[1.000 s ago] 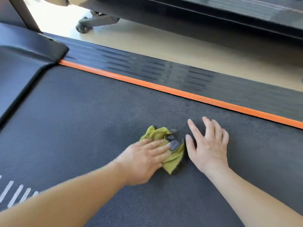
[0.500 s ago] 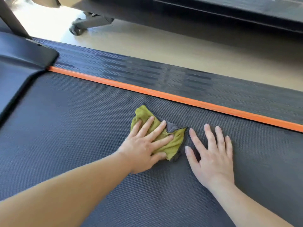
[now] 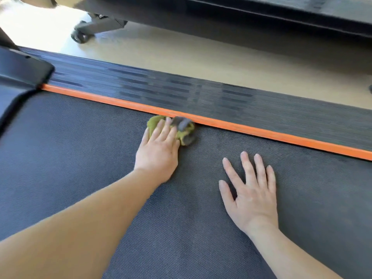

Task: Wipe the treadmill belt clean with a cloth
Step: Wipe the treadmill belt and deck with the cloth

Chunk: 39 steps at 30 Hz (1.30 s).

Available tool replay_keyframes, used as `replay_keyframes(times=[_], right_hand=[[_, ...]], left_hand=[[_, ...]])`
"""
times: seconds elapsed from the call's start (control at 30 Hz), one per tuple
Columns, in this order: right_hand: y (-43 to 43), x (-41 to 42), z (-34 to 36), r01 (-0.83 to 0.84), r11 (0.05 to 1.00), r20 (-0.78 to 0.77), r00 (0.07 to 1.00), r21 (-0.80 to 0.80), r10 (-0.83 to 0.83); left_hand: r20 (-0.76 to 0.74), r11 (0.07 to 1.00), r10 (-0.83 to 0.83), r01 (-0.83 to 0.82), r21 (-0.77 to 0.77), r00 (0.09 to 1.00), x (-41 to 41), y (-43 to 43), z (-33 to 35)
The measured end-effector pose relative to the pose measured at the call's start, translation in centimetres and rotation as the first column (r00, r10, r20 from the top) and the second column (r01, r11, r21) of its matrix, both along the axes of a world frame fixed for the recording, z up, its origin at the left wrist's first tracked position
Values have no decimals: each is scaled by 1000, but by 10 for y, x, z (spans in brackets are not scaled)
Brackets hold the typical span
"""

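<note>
The dark textured treadmill belt (image 3: 80,150) fills most of the head view. A bunched green and grey cloth (image 3: 184,130) lies at the belt's far edge, touching the orange strip (image 3: 261,130). My left hand (image 3: 159,150) presses on the cloth with straight fingers and covers its near left part. My right hand (image 3: 251,190) lies flat on the belt with fingers spread, to the right of the cloth and nearer to me, holding nothing.
Beyond the orange strip runs a ribbed black side rail (image 3: 201,97), then a tan floor (image 3: 201,57). A black motor cover (image 3: 18,73) sits at the left. A wheeled base (image 3: 80,36) and another dark machine (image 3: 261,15) stand across the floor.
My left hand has pushed the cloth away from me across the belt until it meets the orange strip. The cloth has bunched up. My right hand has stayed flat on the belt.
</note>
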State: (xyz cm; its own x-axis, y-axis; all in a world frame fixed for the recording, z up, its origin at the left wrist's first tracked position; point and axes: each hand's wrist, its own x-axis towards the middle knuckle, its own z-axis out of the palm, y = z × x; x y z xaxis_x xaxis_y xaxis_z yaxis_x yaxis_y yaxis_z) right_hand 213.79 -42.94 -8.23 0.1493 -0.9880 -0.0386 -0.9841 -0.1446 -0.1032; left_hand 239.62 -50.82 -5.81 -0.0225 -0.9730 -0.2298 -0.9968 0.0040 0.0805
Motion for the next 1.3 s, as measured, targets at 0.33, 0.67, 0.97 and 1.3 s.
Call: replay_keyframes(times=[0.33, 0.67, 0.97, 1.3], right_hand=[[1, 1, 2, 1, 999, 33, 999, -46, 1], [2, -2, -1, -8, 998, 46, 999, -55, 10], [3, -3, -3, -19, 997, 67, 997, -78, 25], [-2, 0, 2, 30, 989, -58, 998, 146, -21]], left_hand=[[32, 989, -149, 150, -19, 988, 23, -1, 3], [-8, 842, -530, 525, -121, 848, 25, 56, -3], [-85, 762, -648, 640, -104, 757, -6, 143, 4], [-72, 863, -505, 504, -43, 860, -5, 182, 9]])
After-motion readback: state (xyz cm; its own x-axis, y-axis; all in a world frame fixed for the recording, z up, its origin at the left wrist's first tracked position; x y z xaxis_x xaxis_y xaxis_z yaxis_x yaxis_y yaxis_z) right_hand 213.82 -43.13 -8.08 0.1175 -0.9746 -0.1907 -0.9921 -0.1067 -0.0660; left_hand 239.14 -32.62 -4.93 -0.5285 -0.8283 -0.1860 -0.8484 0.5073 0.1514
